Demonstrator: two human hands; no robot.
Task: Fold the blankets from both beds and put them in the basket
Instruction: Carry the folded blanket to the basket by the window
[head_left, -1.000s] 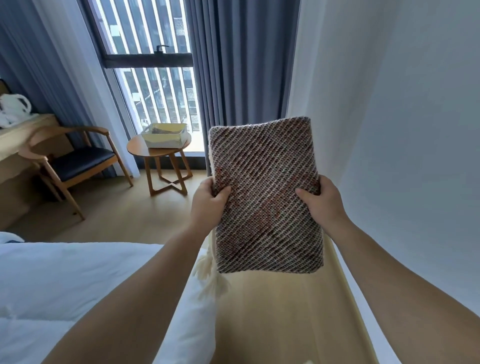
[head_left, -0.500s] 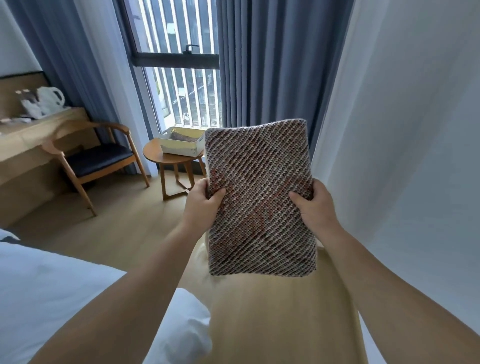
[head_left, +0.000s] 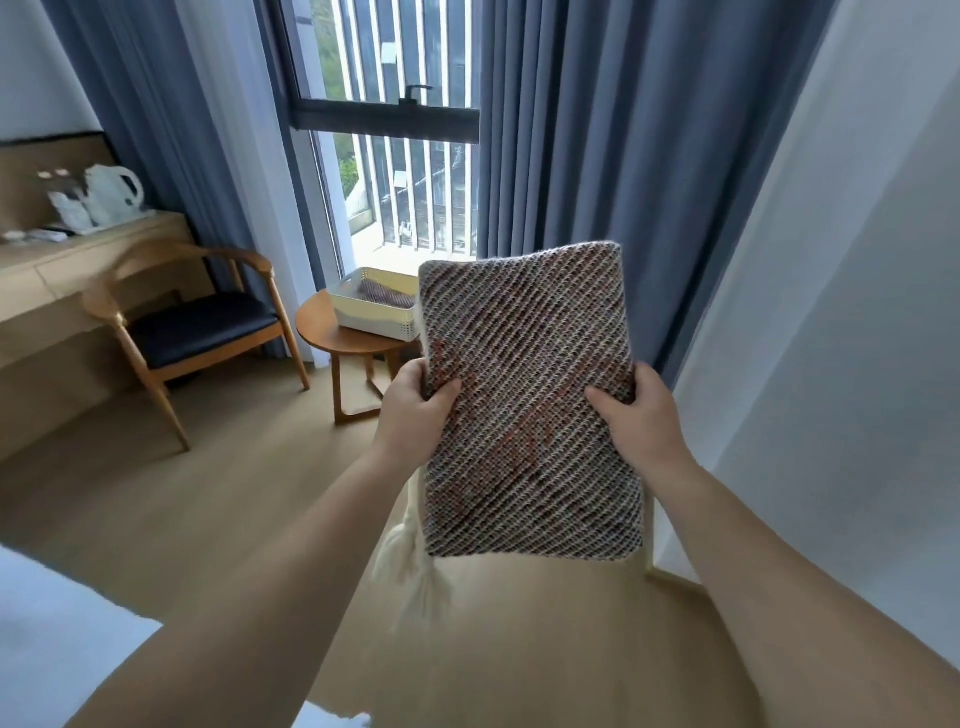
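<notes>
1. Left hand (head_left: 415, 410) and right hand (head_left: 636, 415), arms outstretched, grip the folded blanket (head_left: 527, 400) by its side edges, thumbs on top, fingers hidden beneath.
2. The blanket is held in the air over the floor, near the basket (head_left: 374, 312) on the round tabletop (head_left: 332, 338).

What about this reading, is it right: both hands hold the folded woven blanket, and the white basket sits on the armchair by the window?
Not quite. The head view shows the white basket on the round wooden side table beside the armchair, not on it. The rest holds: the left hand and right hand both grip the folded woven blanket.
</notes>
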